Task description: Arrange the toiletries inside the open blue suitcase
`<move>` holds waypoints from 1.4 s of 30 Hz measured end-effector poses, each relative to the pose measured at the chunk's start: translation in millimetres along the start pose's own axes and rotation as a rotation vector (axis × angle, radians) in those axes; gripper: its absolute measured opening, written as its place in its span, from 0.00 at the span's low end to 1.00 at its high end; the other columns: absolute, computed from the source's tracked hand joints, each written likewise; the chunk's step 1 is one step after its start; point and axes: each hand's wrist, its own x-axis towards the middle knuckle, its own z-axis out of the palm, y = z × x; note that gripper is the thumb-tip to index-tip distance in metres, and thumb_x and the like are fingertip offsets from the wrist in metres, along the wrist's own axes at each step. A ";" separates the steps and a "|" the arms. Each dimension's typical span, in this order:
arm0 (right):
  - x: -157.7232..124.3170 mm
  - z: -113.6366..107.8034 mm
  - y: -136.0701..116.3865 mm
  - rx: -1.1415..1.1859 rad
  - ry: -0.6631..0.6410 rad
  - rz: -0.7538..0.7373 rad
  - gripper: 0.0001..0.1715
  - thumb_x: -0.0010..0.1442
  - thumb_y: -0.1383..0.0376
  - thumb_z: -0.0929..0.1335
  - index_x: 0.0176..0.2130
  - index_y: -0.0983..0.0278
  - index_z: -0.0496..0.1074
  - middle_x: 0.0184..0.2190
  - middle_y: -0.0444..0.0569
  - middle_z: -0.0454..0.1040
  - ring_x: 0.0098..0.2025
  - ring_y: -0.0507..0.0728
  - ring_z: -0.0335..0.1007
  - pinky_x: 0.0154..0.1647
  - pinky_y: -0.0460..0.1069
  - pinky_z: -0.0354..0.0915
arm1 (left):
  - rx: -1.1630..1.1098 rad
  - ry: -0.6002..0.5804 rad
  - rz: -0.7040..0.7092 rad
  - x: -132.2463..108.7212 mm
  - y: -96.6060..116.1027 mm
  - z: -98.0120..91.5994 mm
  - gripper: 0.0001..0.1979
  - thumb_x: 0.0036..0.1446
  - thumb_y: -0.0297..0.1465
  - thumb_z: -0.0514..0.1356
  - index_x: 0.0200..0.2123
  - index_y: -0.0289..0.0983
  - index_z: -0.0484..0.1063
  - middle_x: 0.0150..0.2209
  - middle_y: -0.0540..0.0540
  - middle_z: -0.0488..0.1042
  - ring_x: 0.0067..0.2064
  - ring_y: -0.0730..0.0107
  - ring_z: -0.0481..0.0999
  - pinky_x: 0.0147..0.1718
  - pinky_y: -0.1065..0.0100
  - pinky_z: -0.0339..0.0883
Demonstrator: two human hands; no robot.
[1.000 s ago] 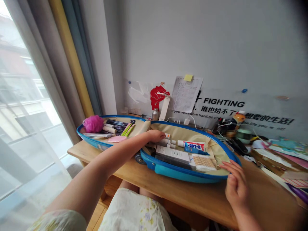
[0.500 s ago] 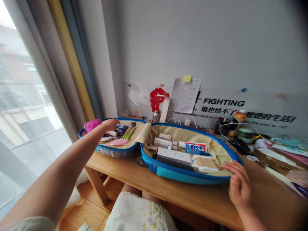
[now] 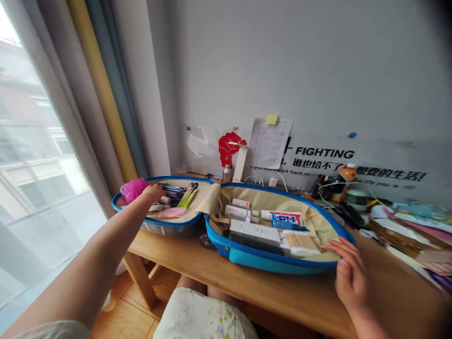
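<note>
An open blue hard-shell suitcase with beige lining lies on the desk, its left half (image 3: 173, 227) and right half (image 3: 268, 263) side by side. My left hand (image 3: 153, 192) reaches over the left half, next to a pink shower puff (image 3: 132, 190) and black makeup brushes (image 3: 173, 189), holding nothing visible. My right hand (image 3: 349, 278) rests its fingertips on the right half's near rim, empty. Beside it lie a pack of cotton swabs (image 3: 297, 242), a toothpaste tube (image 3: 282, 217) and a white box (image 3: 252, 230). A pink oblong item (image 3: 172, 213) lies below my left hand.
The suitcase sits on a wooden desk (image 3: 247, 287) against a grey wall. Papers, cables, a bottle (image 3: 348, 181) and a green jar (image 3: 355, 197) crowd the desk's right side. A curtain and window stand on the left; my knees are below the desk edge.
My left hand has moved from over the right half to the left half, now lower among its items. My right hand stays at the rim.
</note>
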 end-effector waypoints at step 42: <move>-0.4 1.0 -2.3 0.023 0.010 0.003 0.19 0.68 0.59 0.57 0.42 0.62 0.73 0.42 0.55 0.75 0.56 0.64 0.67 0.54 0.64 0.65 | -0.373 0.006 0.550 46.1 244.5 -99.5 0.19 0.59 0.33 0.58 0.53 0.38 0.72 0.52 0.43 0.77 0.51 0.60 0.76 0.51 0.63 0.68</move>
